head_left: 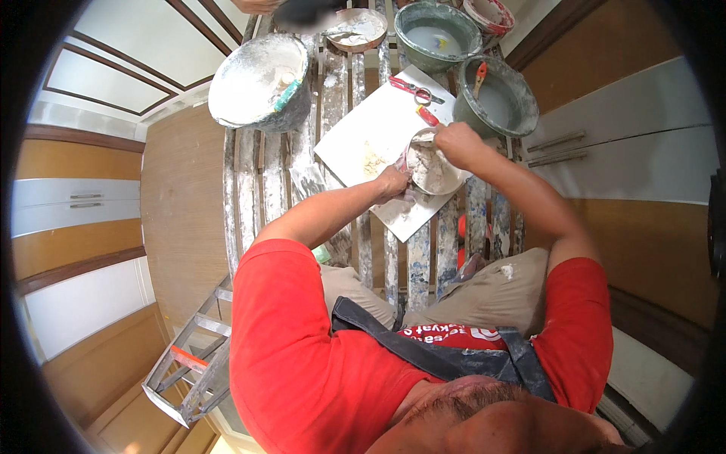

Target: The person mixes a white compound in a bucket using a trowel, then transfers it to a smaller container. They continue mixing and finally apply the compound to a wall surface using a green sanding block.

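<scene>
room over board [344, 144] left of bowl [452, 180], nearer green tub [473, 113] blocking right

The left hand [393, 184] holds the near left side of a pale bowl [451, 181] of lumpy white paste [425, 165], while the right hand [457, 144] is curled at its upper right rim, its grip hidden. Beneath lies a white board [349, 136] with red-handled tools [427, 115], across a paint-spattered slatted bench [418, 265]. Beyond stand a white-crusted bucket [291, 113] and two green basins [529, 113].

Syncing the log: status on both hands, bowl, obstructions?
Left hand holds bowl, left side. Right hand at right rim, grip unclear. Pale paste inside. Possible snag: red handle just beyond.
</scene>
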{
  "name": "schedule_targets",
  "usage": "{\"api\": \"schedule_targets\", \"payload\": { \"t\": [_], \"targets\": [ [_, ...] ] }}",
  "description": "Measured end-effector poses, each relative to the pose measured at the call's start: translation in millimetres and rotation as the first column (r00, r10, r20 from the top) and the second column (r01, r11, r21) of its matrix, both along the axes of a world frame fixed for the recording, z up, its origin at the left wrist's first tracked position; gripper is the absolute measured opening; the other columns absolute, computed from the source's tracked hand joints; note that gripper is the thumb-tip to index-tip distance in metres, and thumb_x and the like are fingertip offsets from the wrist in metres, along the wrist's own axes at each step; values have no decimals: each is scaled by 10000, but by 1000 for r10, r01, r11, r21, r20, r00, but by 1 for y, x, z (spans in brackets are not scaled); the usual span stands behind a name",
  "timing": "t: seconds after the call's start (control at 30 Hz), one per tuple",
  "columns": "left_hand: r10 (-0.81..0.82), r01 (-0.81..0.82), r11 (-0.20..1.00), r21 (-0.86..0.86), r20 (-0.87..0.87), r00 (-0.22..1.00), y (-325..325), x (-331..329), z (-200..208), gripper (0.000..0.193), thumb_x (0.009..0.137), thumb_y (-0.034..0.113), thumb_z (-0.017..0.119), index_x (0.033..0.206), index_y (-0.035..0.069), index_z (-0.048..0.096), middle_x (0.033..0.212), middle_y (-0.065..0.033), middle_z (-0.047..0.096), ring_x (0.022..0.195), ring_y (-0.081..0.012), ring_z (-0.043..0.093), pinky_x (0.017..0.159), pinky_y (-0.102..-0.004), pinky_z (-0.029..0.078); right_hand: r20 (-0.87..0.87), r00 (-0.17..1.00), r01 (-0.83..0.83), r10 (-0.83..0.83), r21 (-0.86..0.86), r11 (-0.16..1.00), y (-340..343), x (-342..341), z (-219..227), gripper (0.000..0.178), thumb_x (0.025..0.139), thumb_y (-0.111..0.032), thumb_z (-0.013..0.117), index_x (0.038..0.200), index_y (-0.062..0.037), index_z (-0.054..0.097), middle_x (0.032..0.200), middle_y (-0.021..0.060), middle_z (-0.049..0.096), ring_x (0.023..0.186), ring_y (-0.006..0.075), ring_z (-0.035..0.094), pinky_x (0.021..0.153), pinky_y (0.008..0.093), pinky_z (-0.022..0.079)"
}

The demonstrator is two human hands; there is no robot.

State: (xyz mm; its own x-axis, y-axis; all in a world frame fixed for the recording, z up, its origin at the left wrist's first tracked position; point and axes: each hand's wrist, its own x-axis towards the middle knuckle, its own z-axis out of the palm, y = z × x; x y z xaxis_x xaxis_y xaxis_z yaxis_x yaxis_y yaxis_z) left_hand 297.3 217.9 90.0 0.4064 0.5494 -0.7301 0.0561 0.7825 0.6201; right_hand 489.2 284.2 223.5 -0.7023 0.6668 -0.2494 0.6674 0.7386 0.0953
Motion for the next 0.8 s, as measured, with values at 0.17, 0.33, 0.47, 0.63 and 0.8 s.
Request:
{"api": "schedule_targets", "payload": {
  "t": [0.17,0.33,0.47,0.63,0.8],
  "targets": [
    [-98,112,977,183,-86,991,-1,0,-2,520,1041,302,402,1494,76,284,982,-136,622,843,-244,652,720,-386,579,25,987,-161,162,-11,987,-7,-7,-28,136,760,-82,616,815,-45,734,964,151,699,879,294,697,757,385,565],
    [-69,68,986,154,-1,998,-4,-7,-9,517,1046,287,426,1503,174,211,1062,-133,599,864,-232,623,754,-411,574,-36,980,-198,198,4,980,-20,-8,-5,121,731,-126,635,770,-68,735,932,123,697,878,273,690,757,395,557],
    [-79,74,996,54,83,993,5,2,-35,648,1056,247,436,1565,335,45,1148,-133,578,899,-255,636,804,-447,598,-193,915,-343,356,97,934,-43,6,-35,133,720,-153,646,770,-66,734,833,112,700,820,287,695,715,414,556],
    [-110,106,993,51,74,991,4,-3,-13,657,1069,268,386,1557,361,-45,1191,-142,592,913,-281,659,852,-452,589,16,998,55,-53,-149,987,-23,-13,-6,179,757,-179,662,846,-45,742,869,137,723,806,324,709,706,447,557],
    [-90,87,996,33,100,991,0,-7,-21,662,1075,234,358,1549,349,-90,1220,-145,575,1000,-302,643,886,-485,579,-14,996,82,-85,-131,988,-33,-8,17,209,716,-242,710,808,-59,749,830,148,721,785,325,709,718,446,560]
  ]
}}
